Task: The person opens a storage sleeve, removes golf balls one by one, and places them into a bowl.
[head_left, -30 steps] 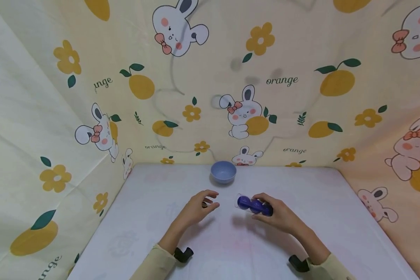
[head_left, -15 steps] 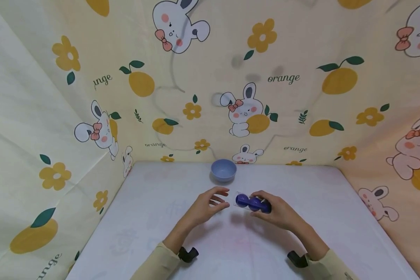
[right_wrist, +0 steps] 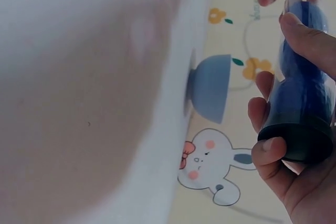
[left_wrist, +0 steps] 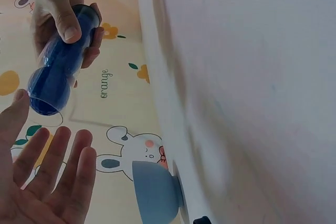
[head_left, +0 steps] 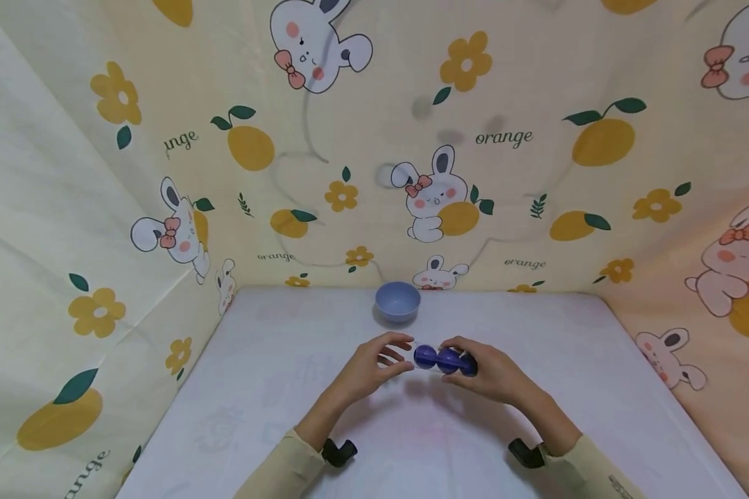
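Observation:
A clear tube with blue-purple balls in a row inside is held level above the table by my right hand. Its fingers and thumb curl round the tube near a black end cap, plain in the right wrist view. My left hand has its fingers spread and slightly bent around the tube's other end. In the left wrist view, the left thumb lies beside the clear rim, and the fingers fan out below it.
A small blue bowl stands upright at the table's far edge, beyond both hands. The white-covered table meets a cloth backdrop printed with rabbits and oranges at the back and sides.
My left hand has moved right, up to the tube's end. My right hand has brought the tube slightly left, so the gap between hand and tube has closed.

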